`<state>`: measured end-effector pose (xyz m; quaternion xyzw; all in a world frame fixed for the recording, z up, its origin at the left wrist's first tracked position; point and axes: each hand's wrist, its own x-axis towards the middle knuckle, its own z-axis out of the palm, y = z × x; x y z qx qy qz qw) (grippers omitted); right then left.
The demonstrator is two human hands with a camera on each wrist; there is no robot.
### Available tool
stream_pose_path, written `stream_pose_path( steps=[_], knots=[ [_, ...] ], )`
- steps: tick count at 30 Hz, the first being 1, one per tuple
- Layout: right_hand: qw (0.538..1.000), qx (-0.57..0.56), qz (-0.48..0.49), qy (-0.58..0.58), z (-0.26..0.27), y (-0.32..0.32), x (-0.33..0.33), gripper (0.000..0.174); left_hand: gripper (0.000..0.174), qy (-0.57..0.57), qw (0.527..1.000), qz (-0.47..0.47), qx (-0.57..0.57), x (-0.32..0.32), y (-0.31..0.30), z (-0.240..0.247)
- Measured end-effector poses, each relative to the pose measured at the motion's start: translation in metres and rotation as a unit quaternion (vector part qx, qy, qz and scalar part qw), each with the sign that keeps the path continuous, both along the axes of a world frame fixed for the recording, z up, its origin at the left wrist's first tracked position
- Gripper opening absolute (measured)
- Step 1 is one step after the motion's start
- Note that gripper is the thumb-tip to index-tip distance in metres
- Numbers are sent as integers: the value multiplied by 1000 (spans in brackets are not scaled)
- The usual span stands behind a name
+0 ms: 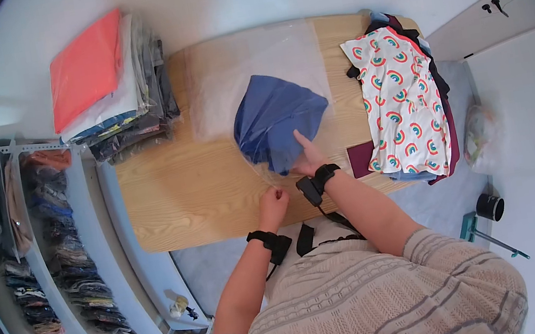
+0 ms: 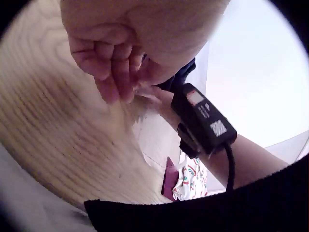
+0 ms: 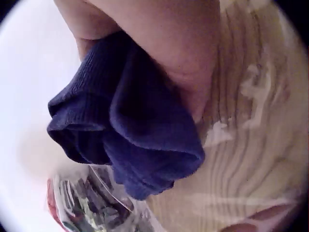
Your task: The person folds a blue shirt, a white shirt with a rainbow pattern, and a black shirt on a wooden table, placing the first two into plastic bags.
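A folded blue garment, ribbed along one edge in the right wrist view, is held over the table's middle. My right hand grips its near right corner, thumb on top and fingers underneath. Clear plastic shows along the garment's lower left edge, and glossy creases run over the blue cloth. Just left of the right hand, my left hand has its fingers curled and thumb against them, pinching the near edge of this plastic bag. In the left wrist view the left hand hides most of that edge.
Clear plastic bags lie flat behind the garment on the wooden table. Bagged clothes are stacked at the left back. A rainbow-print shirt tops a clothes pile at right, by a maroon piece. Shelves stand left.
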<state>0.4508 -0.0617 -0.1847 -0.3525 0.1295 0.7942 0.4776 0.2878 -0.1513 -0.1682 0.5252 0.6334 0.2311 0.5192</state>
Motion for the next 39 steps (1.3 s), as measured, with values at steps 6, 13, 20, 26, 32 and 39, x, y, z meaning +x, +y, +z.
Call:
stream_pose_path(
  steps=[6,13,20,26,32,39],
  knots=[
    [989,10,-147,16,15,14,12,38,22,-21,995,-87,-37,1,-11,8],
    [996,73,-8,58,-2,31,-12,33,22,-14,985,-166,-39,9,-13,17],
    [993,-17,-65,-96,10,28,-14,20,18,-72,991,-107,-42,6,-14,17],
    [902,-5,-33,-431,-34,3,-18,23,19,-69,996,-64,-8,1,-8,35],
    [979,-72,-193,-5,9,10,-12,25,18,-77,993,-88,-8,-3,-13,29],
    [936,-1,11,-353,18,8,-20,33,15,-89,991,-100,-22,-8,-18,11]
  ],
)
